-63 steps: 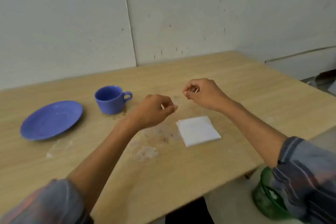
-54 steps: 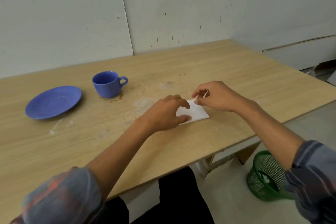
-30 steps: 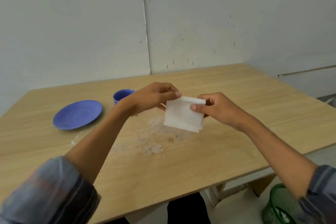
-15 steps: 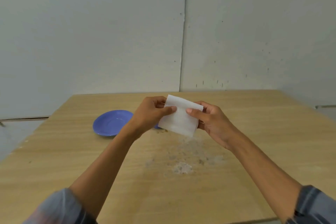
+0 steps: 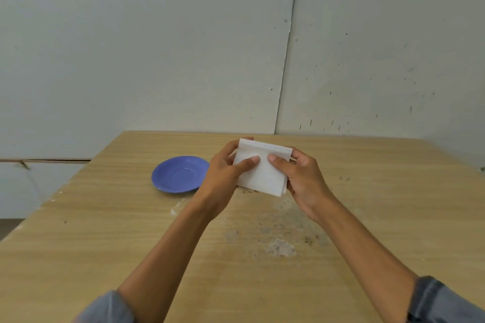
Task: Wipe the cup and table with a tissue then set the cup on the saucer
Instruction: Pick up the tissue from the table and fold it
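A folded white tissue point(image 5: 263, 173) is held up above the table between both hands. My left hand point(image 5: 224, 173) pinches its left side with the thumb on the front. My right hand point(image 5: 301, 178) grips its right side, thumb also on the front. The blue saucer point(image 5: 180, 173) lies flat on the wooden table point(image 5: 105, 231), just left of my left hand. The blue cup is hidden behind my hands and the tissue. Pale dried stains and brown specks point(image 5: 278, 241) mark the table below the tissue.
A grey panelled wall stands right behind the table's far edge. The table's left edge runs diagonally at the left, with floor beyond it. My two forearms cross the near half of the table.
Both hands went down to the tissue on the table, took hold of it and raised it. In the last half second the thumbs have shifted closer together on its front; the cup went out of sight.
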